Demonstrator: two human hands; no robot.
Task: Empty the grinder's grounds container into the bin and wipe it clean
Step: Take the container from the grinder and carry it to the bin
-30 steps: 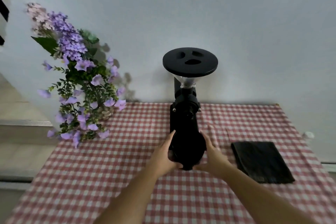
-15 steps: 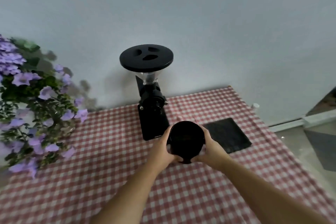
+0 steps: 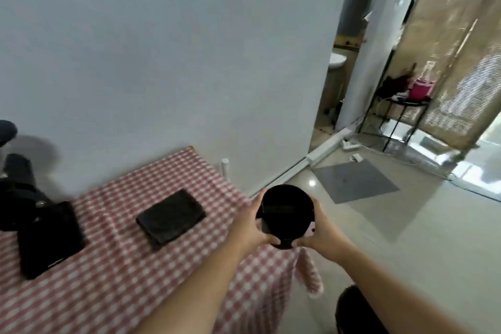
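Grounds container between left hand and right hand.

Both forearms extended forward from lower frame, converging near centre. Left hand and right hand cupped facing each other, palms inward, clamped on opposite sides of the grounds container, thumbs wrapped toward its near lower edge. Wrists roughly level, fingers curled round the far sides and mostly hidden.
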